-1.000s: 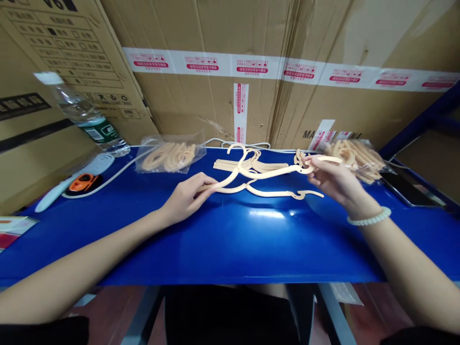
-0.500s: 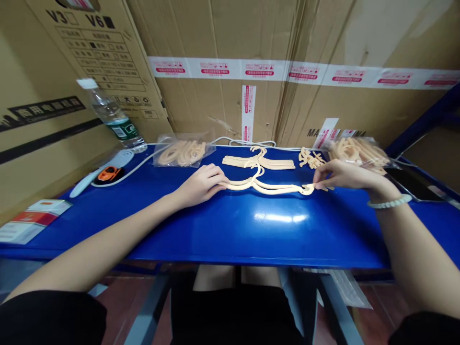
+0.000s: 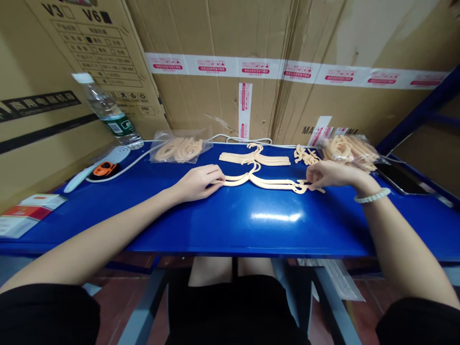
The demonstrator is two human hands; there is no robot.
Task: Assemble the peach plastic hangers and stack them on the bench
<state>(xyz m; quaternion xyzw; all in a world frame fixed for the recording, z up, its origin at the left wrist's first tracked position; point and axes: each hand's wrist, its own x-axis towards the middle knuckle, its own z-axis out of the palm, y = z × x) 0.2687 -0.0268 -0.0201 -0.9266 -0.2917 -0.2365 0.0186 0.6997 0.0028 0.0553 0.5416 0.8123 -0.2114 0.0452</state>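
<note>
Beige plastic clothes hangers (image 3: 237, 180) lie on the blue table, hooks pointing away from me. My left hand (image 3: 201, 183) is closed round the left end of the front hanger, fingertips pinched over its arm. At the other end, my right hand (image 3: 321, 173) pinches a small beige plastic piece (image 3: 304, 182), partly hidden by the fingers. Against that hanger end rests a small curved clip-like part (image 3: 299, 189). Behind lies a second set of beige hangers (image 3: 275, 160), stacked together. A pile of small beige parts (image 3: 305, 155) sits just beyond my right hand.
Clear bags of beige parts lie at the back left (image 3: 179, 148) and back right (image 3: 347, 148). A water bottle (image 3: 115, 120), a pale brush (image 3: 97, 167), an orange-and-black object (image 3: 104, 169) and a box (image 3: 30, 215) are at left. A phone (image 3: 402, 178) lies right; cardboard (image 3: 215, 105) stands behind.
The whole view has shifted slightly. My right hand has moved a little relative to the hanger's right end, where more small beige pieces now show. The left hand keeps its hold.
</note>
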